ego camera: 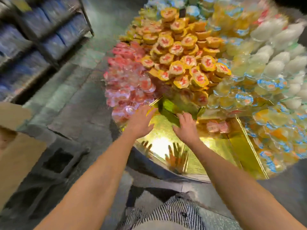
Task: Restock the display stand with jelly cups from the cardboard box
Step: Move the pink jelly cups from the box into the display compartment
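Observation:
A round display stand (167,128) with a shiny gold surface holds sections of jelly cups: pink cups (127,83) at left, orange cups (182,52) in the middle, pale yellow and white cups (265,67) at right. My left hand (141,121) and my right hand (186,128) reach over the bare gold section at the stand's front, fingers spread, near a green-gold divider (169,110). Neither hand holds a cup. The cardboard box (16,146) sits at the left edge of the view. The frame is blurred by motion.
Shelves of blue packages (38,40) stand at the upper left. Grey concrete blocks (56,160) lie on the floor between the box and the stand. A few pink cups (216,127) lie in a lower gold section to the right of my hands.

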